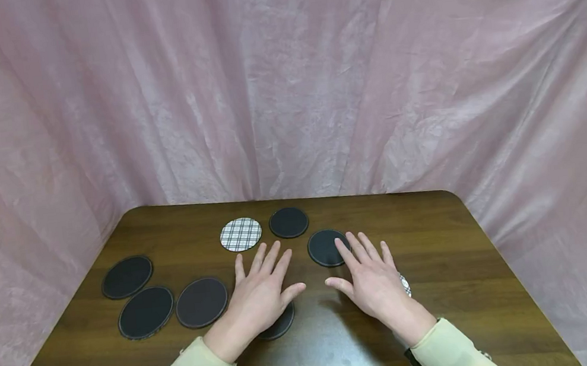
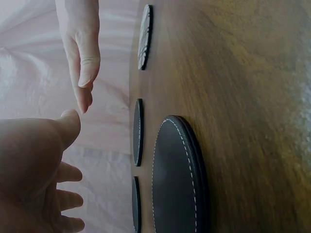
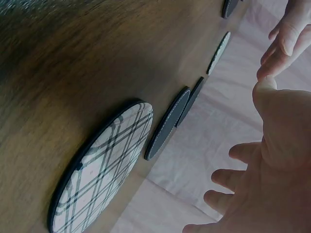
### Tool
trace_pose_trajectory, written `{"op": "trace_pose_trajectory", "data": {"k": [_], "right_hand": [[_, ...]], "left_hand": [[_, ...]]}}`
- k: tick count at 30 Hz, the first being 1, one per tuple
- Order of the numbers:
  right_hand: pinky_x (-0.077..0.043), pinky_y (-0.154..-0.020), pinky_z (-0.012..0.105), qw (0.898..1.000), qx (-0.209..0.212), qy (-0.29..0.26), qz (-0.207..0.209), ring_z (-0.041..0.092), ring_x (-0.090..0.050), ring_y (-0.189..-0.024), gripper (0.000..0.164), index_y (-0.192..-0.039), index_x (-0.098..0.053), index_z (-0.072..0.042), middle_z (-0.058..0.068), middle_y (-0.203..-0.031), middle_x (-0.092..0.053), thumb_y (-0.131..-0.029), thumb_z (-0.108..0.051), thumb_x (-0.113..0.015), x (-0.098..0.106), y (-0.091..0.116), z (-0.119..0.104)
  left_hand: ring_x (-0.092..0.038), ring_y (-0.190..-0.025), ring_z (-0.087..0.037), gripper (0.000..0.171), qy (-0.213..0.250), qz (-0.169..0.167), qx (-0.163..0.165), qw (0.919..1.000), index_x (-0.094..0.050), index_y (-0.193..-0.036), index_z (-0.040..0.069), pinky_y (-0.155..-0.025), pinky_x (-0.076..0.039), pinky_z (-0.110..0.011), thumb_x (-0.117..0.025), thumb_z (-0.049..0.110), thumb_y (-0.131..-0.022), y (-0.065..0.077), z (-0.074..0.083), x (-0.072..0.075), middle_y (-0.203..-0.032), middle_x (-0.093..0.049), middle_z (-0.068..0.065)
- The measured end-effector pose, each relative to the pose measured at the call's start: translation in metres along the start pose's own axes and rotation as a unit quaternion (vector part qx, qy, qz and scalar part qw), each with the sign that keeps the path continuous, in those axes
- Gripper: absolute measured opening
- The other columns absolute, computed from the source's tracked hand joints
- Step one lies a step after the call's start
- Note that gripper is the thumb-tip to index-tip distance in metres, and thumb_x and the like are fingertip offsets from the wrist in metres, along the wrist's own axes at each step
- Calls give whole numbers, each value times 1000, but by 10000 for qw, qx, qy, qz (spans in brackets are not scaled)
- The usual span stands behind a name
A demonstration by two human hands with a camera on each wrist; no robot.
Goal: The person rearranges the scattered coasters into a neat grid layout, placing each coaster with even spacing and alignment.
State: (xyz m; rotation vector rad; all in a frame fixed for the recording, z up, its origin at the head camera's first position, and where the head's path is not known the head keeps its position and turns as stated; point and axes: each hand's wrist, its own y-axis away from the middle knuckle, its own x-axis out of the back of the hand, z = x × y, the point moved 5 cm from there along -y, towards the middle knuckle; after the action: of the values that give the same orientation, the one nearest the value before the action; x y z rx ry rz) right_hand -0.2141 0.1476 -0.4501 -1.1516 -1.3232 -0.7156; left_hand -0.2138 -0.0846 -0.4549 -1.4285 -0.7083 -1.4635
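My left hand (image 1: 258, 294) hovers over the table with its fingers spread and holds nothing. Beneath it lies a black round coaster (image 1: 280, 324), partly hidden by the hand; the left wrist view shows this stitched black coaster (image 2: 176, 179) flat on the wood. My right hand (image 1: 373, 285), also spread and holding nothing, is raised above a plaid coaster (image 1: 405, 286) that it mostly covers. That plaid coaster (image 3: 107, 170) shows large in the right wrist view. Past the right fingertips is another black coaster (image 1: 325, 247), partly overlapped by the index finger in the head view.
On the brown wooden table (image 1: 439, 239), a plaid coaster (image 1: 241, 234) and a black coaster (image 1: 289, 223) lie near the back edge. Three black coasters, one of them nearest the left hand (image 1: 201, 302), lie on the left. Pink curtains (image 1: 283, 88) hang around the table.
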Motion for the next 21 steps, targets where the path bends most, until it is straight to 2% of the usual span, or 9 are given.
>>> {"op": "trace_pose_trajectory", "data": {"k": [8, 14, 21], "right_hand": [[-23, -125, 75, 9999, -147, 46, -64, 42, -31, -163, 90, -171, -43, -13, 18, -175, -38, -102, -66, -67, 4, -1, 9], [-18, -127, 74, 9993, -317, 44, -216, 41, -28, -164, 91, -172, -40, -14, 17, -177, -35, -103, -67, -64, 6, 1, 18], [-16, -127, 73, 9985, -449, 45, -300, 40, -25, -166, 90, -173, -38, -13, 17, -178, -32, -104, -67, -63, 8, 4, 27]], "left_hand": [[-30, -164, -42, 77, 84, 64, -32, 9999, -53, -165, 15, -120, -21, -83, -61, 65, -107, -3, 4, -1, -176, -37, -14], [-28, -164, -40, 78, 152, -22, 26, 9999, -52, -165, 15, -121, -16, -83, -61, 66, -106, -5, 10, -3, -176, -37, -12], [-33, -162, -42, 77, 141, 25, -8, 9999, -55, -164, 13, -121, -20, -82, -62, 64, -107, -7, 16, -4, -174, -41, -14]]}}
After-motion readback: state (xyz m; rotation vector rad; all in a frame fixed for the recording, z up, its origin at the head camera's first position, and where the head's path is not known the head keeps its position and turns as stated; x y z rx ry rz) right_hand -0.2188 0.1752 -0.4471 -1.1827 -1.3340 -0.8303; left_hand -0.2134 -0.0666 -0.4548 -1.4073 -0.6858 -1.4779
